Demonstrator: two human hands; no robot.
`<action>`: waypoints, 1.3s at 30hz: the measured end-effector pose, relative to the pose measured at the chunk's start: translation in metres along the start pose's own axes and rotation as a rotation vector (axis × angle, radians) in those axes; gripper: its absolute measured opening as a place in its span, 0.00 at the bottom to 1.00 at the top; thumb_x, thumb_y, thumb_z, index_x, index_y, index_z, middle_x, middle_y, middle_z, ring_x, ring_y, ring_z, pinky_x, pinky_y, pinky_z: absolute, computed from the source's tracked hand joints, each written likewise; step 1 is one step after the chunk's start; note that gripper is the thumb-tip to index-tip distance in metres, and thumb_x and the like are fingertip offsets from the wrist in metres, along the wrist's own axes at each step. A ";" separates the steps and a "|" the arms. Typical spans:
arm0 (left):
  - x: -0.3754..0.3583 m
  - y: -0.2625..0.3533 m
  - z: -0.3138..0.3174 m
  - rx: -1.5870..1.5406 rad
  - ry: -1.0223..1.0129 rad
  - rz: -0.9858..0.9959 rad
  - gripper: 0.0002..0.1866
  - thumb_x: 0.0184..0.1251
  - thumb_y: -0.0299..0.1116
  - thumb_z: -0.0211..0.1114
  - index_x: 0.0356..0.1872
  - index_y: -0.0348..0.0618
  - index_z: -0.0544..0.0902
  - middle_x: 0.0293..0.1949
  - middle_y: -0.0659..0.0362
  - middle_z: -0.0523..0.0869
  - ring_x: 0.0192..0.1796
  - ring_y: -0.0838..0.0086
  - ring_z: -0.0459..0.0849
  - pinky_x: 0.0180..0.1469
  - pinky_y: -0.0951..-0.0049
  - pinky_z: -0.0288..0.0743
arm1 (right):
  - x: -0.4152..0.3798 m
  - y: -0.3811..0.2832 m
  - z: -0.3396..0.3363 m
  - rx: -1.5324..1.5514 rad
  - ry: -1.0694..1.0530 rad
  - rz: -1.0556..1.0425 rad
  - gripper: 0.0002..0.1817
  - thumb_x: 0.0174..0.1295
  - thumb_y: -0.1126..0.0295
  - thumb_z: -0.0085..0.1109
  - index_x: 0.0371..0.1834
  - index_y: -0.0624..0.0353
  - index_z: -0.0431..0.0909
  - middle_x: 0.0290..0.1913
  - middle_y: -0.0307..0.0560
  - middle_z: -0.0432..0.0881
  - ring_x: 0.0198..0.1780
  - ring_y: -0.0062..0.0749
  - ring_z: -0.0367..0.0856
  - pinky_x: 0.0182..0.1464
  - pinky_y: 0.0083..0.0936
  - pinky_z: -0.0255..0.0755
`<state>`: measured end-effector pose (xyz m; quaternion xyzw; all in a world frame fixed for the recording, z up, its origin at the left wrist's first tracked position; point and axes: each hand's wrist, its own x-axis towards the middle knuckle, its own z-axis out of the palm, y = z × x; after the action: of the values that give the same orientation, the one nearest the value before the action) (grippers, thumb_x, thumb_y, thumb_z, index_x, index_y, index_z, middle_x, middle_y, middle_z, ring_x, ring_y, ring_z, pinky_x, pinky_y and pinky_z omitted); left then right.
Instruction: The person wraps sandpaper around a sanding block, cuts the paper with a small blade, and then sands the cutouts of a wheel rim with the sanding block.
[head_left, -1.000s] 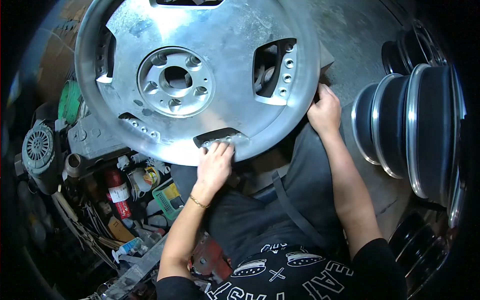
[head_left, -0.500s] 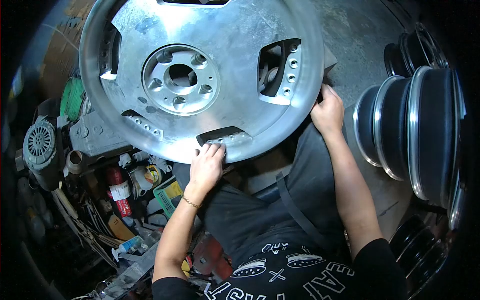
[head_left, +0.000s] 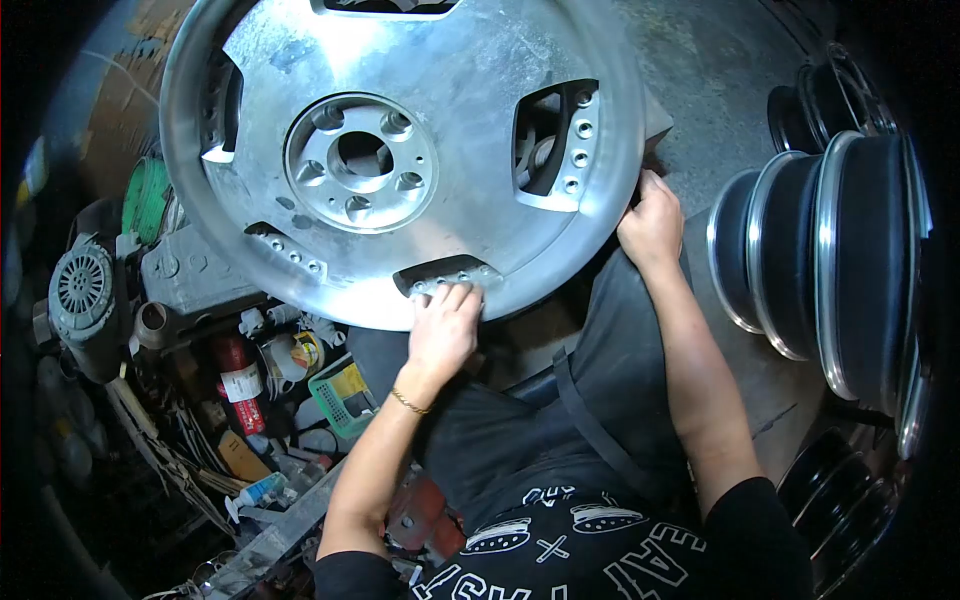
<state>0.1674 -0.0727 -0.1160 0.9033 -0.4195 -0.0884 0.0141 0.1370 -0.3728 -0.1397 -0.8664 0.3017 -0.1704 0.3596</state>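
Observation:
A large bare-metal wheel face point(head_left: 470, 190) fills the upper middle, tilted over my lap, with a hub of several bolt holes and cut-out windows near its rim. My left hand point(head_left: 446, 325) rests on the lower edge of the wheel, fingers bent together over the rim by the bottom window; whether anything is under the fingertips is hidden. At the right edge, my right hand point(head_left: 652, 226) wraps round the rim, its fingers partly behind it and the thumb pointing up.
Several wheel rims point(head_left: 830, 265) stand in a row at right, with black rims point(head_left: 840, 490) below. An electric motor point(head_left: 82, 285), a green strap roll point(head_left: 148, 200), a red canister point(head_left: 240, 385) and a green basket point(head_left: 345, 398) lie at left.
My left hand has slid to the right along the wheel's lower edge. The wheel and my right hand have barely shifted.

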 end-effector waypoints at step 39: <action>-0.011 -0.014 -0.007 0.030 -0.042 -0.033 0.19 0.59 0.33 0.63 0.53 0.45 0.80 0.51 0.61 0.81 0.54 0.67 0.77 0.49 0.58 0.67 | 0.000 0.000 -0.006 -0.047 -0.027 0.049 0.21 0.57 0.54 0.62 0.40 0.63 0.77 0.42 0.61 0.81 0.47 0.61 0.78 0.47 0.47 0.72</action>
<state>0.1721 -0.0560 -0.1084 0.9083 -0.4058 -0.1013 -0.0095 0.1341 -0.3760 -0.1361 -0.8692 0.3221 -0.1427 0.3471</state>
